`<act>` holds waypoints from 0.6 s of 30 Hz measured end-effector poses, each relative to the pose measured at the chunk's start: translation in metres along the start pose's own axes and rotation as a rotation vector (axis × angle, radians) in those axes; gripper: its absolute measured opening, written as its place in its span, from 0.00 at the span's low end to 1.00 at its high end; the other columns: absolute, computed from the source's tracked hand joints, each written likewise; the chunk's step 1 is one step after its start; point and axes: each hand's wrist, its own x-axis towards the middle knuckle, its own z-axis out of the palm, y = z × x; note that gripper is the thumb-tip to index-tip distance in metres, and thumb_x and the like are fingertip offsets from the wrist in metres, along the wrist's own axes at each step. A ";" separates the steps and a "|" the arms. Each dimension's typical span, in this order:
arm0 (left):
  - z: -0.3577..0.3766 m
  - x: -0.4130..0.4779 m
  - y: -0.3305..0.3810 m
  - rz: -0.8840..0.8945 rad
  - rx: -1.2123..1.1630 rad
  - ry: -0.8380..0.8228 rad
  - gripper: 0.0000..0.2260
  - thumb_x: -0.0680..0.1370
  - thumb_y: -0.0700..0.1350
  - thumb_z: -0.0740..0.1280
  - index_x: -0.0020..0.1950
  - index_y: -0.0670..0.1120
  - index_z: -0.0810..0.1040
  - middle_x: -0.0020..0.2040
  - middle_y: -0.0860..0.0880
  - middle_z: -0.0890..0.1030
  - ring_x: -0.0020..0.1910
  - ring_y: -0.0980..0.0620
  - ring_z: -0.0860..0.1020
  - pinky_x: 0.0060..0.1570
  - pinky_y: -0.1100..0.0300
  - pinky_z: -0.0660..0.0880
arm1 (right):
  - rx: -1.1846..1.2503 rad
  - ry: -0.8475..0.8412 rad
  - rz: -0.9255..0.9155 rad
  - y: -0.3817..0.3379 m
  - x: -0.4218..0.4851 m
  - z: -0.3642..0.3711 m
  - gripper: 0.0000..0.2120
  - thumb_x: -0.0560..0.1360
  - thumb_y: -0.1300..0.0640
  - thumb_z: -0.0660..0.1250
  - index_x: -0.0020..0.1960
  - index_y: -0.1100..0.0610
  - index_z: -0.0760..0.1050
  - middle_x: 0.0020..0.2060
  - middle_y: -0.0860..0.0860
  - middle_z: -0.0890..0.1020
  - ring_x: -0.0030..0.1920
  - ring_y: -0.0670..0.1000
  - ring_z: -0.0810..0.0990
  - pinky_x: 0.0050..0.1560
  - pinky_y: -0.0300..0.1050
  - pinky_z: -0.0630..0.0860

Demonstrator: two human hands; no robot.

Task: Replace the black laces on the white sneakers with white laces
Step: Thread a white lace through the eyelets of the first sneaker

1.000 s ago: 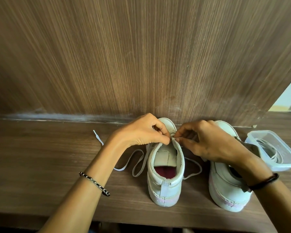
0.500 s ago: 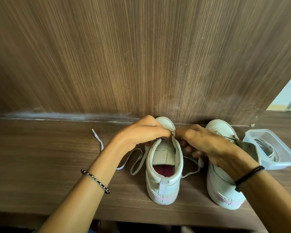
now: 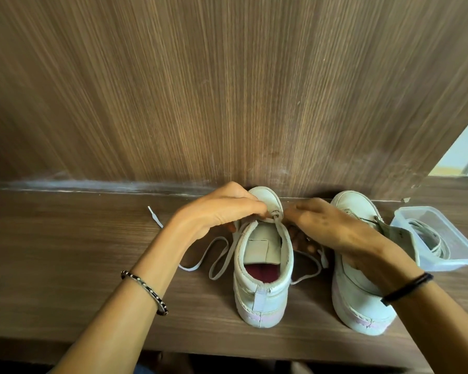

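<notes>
Two white sneakers stand heel-toward-me on a wooden shelf. The left sneaker (image 3: 262, 265) carries a white lace (image 3: 214, 252) that crosses above the tongue; its loose ends trail off to both sides. My left hand (image 3: 222, 211) pinches the lace at the shoe's left eyelet flap. My right hand (image 3: 333, 228) pinches the lace at the right side of the crossing, its fingers curled down between the shoes. The right sneaker (image 3: 360, 292) lies partly under my right wrist; a bit of black lace shows near its tongue.
A clear plastic container (image 3: 443, 255) with a coiled white lace inside stands at the right. A vertical wooden panel (image 3: 227, 90) rises right behind the shoe toes. The shelf's front edge (image 3: 173, 344) runs along the bottom.
Both hands stayed at the left sneaker's top eyelets. My right hand dropped lower beside the shoe. The lace crossing above the tongue now shows between my fingertips.
</notes>
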 end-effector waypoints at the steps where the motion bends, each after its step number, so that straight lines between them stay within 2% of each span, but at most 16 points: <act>1: 0.000 0.000 0.000 0.008 0.021 -0.023 0.13 0.77 0.50 0.71 0.47 0.38 0.83 0.39 0.45 0.78 0.43 0.54 0.75 0.48 0.57 0.74 | -0.024 0.017 -0.010 0.001 0.000 -0.002 0.13 0.83 0.54 0.63 0.46 0.59 0.82 0.33 0.52 0.83 0.30 0.43 0.78 0.34 0.40 0.74; 3: 0.000 -0.001 -0.001 0.012 0.042 -0.030 0.09 0.76 0.50 0.73 0.49 0.46 0.87 0.48 0.46 0.86 0.52 0.54 0.81 0.59 0.56 0.75 | -0.046 0.021 -0.026 0.001 -0.001 -0.005 0.12 0.81 0.53 0.67 0.42 0.58 0.83 0.31 0.50 0.83 0.30 0.43 0.77 0.35 0.40 0.74; 5: 0.002 0.000 -0.001 0.017 0.044 -0.018 0.07 0.75 0.49 0.73 0.48 0.48 0.88 0.50 0.46 0.86 0.55 0.53 0.82 0.62 0.54 0.75 | -0.051 0.010 -0.031 0.000 0.000 -0.007 0.13 0.80 0.53 0.69 0.40 0.59 0.82 0.29 0.51 0.81 0.28 0.43 0.75 0.33 0.37 0.73; 7: 0.004 0.001 0.000 0.010 0.033 -0.029 0.10 0.76 0.49 0.72 0.42 0.42 0.84 0.43 0.43 0.84 0.47 0.50 0.81 0.59 0.55 0.75 | -0.042 -0.004 -0.018 0.001 0.001 -0.005 0.15 0.81 0.53 0.68 0.40 0.62 0.80 0.30 0.53 0.79 0.27 0.44 0.72 0.29 0.36 0.70; 9: 0.007 0.002 0.002 -0.028 0.001 -0.006 0.13 0.76 0.49 0.71 0.35 0.45 0.76 0.35 0.47 0.76 0.40 0.52 0.74 0.51 0.56 0.71 | 0.001 -0.018 0.007 0.001 0.003 0.002 0.14 0.82 0.52 0.65 0.42 0.60 0.77 0.32 0.54 0.75 0.29 0.45 0.71 0.26 0.37 0.66; 11: 0.011 0.004 0.004 -0.085 -0.018 0.045 0.15 0.76 0.50 0.71 0.32 0.48 0.72 0.34 0.51 0.74 0.39 0.53 0.72 0.48 0.57 0.69 | 0.058 -0.026 0.045 0.001 0.007 0.008 0.14 0.83 0.52 0.62 0.41 0.57 0.74 0.33 0.53 0.72 0.30 0.46 0.69 0.24 0.37 0.61; 15: 0.018 0.007 0.005 -0.152 -0.073 0.119 0.12 0.71 0.56 0.71 0.42 0.49 0.76 0.39 0.51 0.79 0.41 0.53 0.76 0.42 0.58 0.72 | 0.199 -0.057 0.178 -0.002 0.012 0.008 0.11 0.81 0.52 0.62 0.43 0.55 0.74 0.32 0.50 0.73 0.27 0.45 0.69 0.22 0.35 0.58; 18: 0.018 0.007 0.003 -0.154 -0.063 0.123 0.12 0.72 0.57 0.69 0.41 0.49 0.75 0.39 0.51 0.78 0.41 0.52 0.76 0.44 0.56 0.72 | 0.199 -0.072 0.183 -0.003 0.009 0.007 0.09 0.80 0.54 0.61 0.43 0.56 0.73 0.32 0.50 0.73 0.27 0.46 0.70 0.22 0.35 0.58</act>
